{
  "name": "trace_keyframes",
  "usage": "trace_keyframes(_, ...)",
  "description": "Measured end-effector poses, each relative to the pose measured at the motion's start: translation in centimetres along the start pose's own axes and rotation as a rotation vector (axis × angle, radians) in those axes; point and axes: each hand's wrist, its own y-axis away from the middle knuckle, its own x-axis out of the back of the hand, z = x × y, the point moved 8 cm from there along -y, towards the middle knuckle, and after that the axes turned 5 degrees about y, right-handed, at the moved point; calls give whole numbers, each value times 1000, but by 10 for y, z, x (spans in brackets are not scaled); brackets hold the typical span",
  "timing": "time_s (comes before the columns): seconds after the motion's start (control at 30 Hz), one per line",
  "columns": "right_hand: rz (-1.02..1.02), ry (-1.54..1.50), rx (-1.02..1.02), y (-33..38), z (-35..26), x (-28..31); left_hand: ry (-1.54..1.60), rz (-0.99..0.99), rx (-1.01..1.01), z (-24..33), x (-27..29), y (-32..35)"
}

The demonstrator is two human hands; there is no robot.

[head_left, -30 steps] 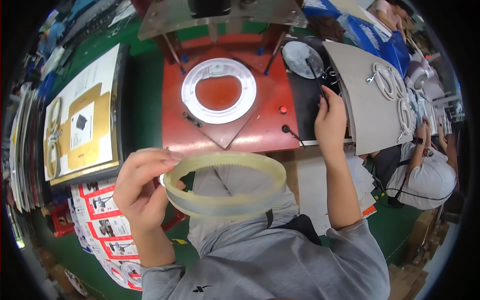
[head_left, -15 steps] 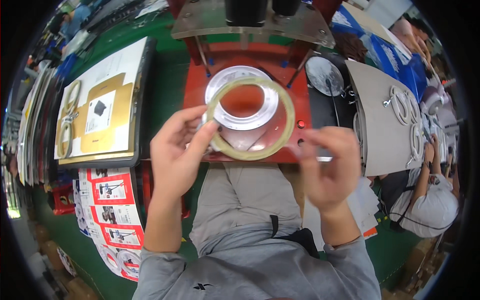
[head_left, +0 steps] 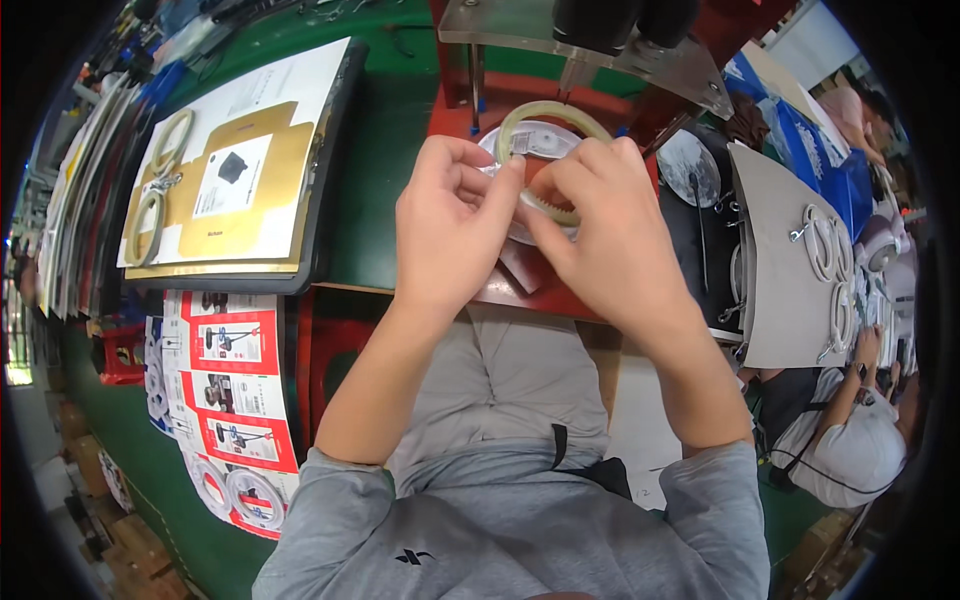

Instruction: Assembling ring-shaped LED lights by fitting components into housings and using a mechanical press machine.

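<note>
A pale yellowish ring (head_left: 555, 107), toothed along its inner edge, is raised over the red press base (head_left: 565, 297). My left hand (head_left: 450, 215) pinches its near left side between thumb and fingers. Closed on the near edge, my right hand (head_left: 612, 220) has its fingertips close to the left ones. A small whitish piece shows at the left fingertips, too small to name. Beneath the ring lies a white ring-shaped part (head_left: 545, 133) with a label, partly covered by my hands.
Above the base is the press's metal plate (head_left: 500, 25) on rods. A black board (head_left: 330, 200) with printed sheets and coiled cords stands left. On the right hang a grey panel (head_left: 775, 250) with coiled white cords and a round silvery disc (head_left: 688, 165). Another person (head_left: 850, 425) sits further right.
My right hand has come in from the right and closed on the ring's near edge beside my left hand. The ring has tilted, and the whole view has shifted.
</note>
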Motion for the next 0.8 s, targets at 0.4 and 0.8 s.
trace_keyframes(0.4, -135, 91, 18, 4, 10, 2, -294, -36, -456, -1, 21, 17)
trace_keyframes(0.8, 381, 76, 180, -26, 285, 256, -522, -212, -798, 50, -11, 8)
